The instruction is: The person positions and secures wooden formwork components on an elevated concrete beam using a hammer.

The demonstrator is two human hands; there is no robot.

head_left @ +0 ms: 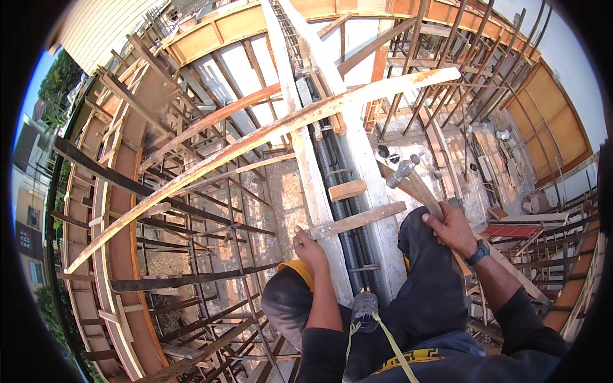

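Observation:
My left hand pinches the left end of a short wooden strip, which lies across the narrow formwork channel between my knees. In my right hand is a hammer, gripped by its wooden handle, its metal head raised above the channel's right side. Just beyond the strip, a small wood block also spans the channel. Dark steel bars with stirrups run along inside it. A cut plastic bottle on a yellowish cord hangs before me, apparently with nails in it.
A long timber plank crosses the channel further ahead. Wooden props and braces stand far below on the left. More poles rise on the right. A curved plywood form follows the left side, and the drop is deep on both sides.

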